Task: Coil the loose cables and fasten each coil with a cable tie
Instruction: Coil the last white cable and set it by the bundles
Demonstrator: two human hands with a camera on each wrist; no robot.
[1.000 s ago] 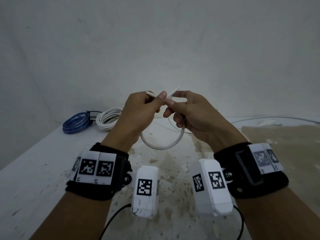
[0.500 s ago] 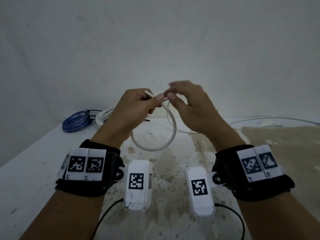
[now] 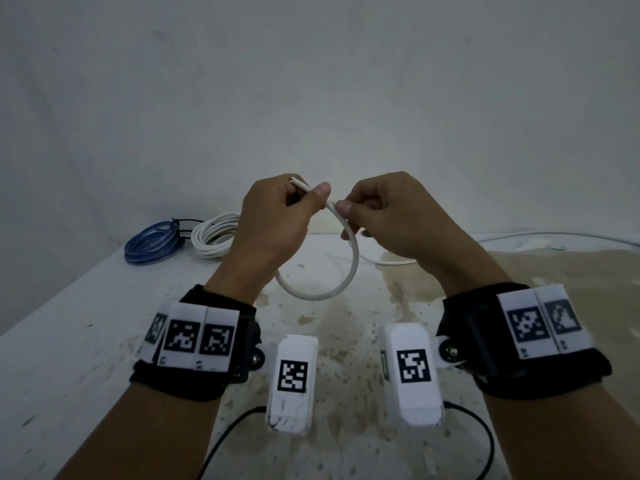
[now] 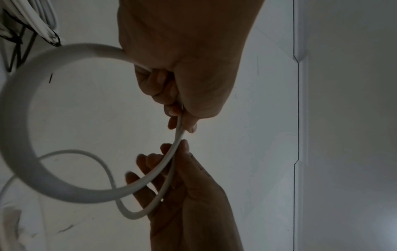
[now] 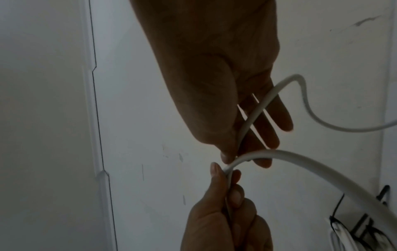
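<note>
Both hands are raised above the bench [image 3: 86,341], close together and level with each other. The left hand [image 3: 273,220] is clenched around a white cable [image 3: 349,271], with the thumb pressing it against the curled fingers and the cable's cut end poking out above the thumb. From that grip the cable drops into one round loop that hangs in the air below the hands, clear of the bench. The right hand [image 3: 388,213] pinches the same cable just beside the left thumb, thumb and forefinger closed on it while the other fingers lie loosely spread behind it. In the right wrist view the cable [image 5: 251,117] crosses those fingers and trails away towards the bench. In the left wrist view the loop [image 4: 19,129] fills the near side, and a thinner-looking run of the cable curves below the right hand [image 4: 189,195].

Beyond the left hand, at the far edge of the bench, lie a white coil [image 3: 214,237] and, beside it, a blue coil [image 3: 152,242], each bound with a black tie.
</note>
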